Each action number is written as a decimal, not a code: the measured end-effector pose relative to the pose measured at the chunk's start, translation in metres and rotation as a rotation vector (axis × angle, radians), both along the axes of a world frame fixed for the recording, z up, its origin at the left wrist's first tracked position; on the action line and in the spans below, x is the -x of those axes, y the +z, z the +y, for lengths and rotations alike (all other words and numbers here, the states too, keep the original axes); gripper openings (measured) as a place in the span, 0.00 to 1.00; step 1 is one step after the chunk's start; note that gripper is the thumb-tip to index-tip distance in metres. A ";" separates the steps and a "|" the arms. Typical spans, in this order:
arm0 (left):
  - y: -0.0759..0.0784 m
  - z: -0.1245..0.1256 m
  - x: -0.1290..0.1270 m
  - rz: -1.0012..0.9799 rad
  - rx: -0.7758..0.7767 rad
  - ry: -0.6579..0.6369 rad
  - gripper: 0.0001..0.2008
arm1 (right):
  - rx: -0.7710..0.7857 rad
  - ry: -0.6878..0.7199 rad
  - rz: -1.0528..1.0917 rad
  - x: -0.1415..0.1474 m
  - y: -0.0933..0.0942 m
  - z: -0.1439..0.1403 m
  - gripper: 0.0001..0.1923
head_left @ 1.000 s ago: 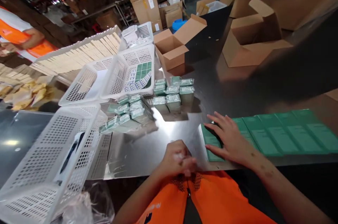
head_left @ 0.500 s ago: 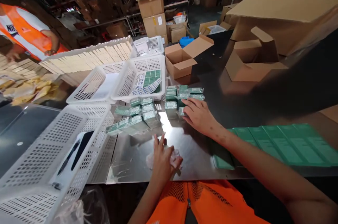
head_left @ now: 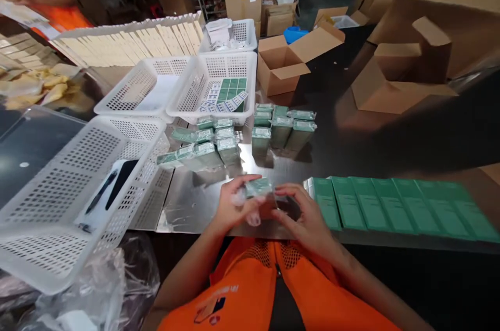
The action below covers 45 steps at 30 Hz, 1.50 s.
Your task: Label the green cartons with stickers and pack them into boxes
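Note:
A small green box [head_left: 259, 186] in clear film is in my left hand [head_left: 233, 202], its fingers and thumb closed around the box's left side. Crumpled clear plastic [head_left: 253, 217] bunches under that hand. At the box's right edge is my right hand [head_left: 305, 214], thumb and fingers apart; whether the tips touch the box I cannot tell. Beyond them stands a group of film-wrapped green boxes [head_left: 282, 130], with another group [head_left: 207, 150] to its left. A row of green boxes [head_left: 377, 203] lies by my right forearm.
White perforated baskets [head_left: 164, 128] stand on the left; one [head_left: 250, 63] holds green pieces and printed label strips. Open cardboard boxes [head_left: 283, 72] [head_left: 394, 84] stand at the back right. A co-worker in an orange vest [head_left: 58, 5] is at the far left.
My right hand has come back from the right-hand group of boxes toward me. A green box now sits at my left hand, which has lifted and closed. My view has tilted down.

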<state>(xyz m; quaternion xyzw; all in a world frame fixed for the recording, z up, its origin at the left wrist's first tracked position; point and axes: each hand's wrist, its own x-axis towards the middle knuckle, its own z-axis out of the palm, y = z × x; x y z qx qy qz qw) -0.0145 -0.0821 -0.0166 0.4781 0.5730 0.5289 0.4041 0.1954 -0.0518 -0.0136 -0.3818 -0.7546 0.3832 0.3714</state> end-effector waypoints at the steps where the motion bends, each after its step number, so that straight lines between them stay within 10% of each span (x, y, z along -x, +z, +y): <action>1: 0.003 0.002 -0.002 0.095 -0.001 -0.040 0.20 | -0.017 0.009 0.003 0.002 -0.001 -0.001 0.20; 4: 0.003 0.003 -0.006 0.232 -0.019 -0.168 0.20 | -0.063 0.016 0.020 0.002 0.000 0.004 0.31; 10: -0.016 -0.001 -0.005 0.321 -0.057 -0.216 0.20 | -0.204 0.059 0.018 0.003 -0.004 0.010 0.23; 21: 0.004 -0.014 0.002 0.679 -0.738 -0.290 0.07 | -0.573 0.301 0.167 -0.007 0.012 0.018 0.08; 28: 0.023 -0.010 0.001 0.409 -0.655 -0.560 0.05 | -0.625 0.320 0.107 -0.014 0.015 0.019 0.16; 32: 0.043 -0.010 0.000 0.757 -0.601 -0.674 0.07 | -0.875 0.270 -0.089 -0.020 0.018 0.019 0.20; 39: 0.069 -0.013 -0.011 1.488 -0.598 -0.456 0.09 | -1.041 0.117 -0.383 -0.026 0.028 0.021 0.15; 45: 0.052 -0.019 -0.004 1.442 -0.420 -0.378 0.05 | -0.927 0.093 -0.439 -0.030 0.024 0.018 0.12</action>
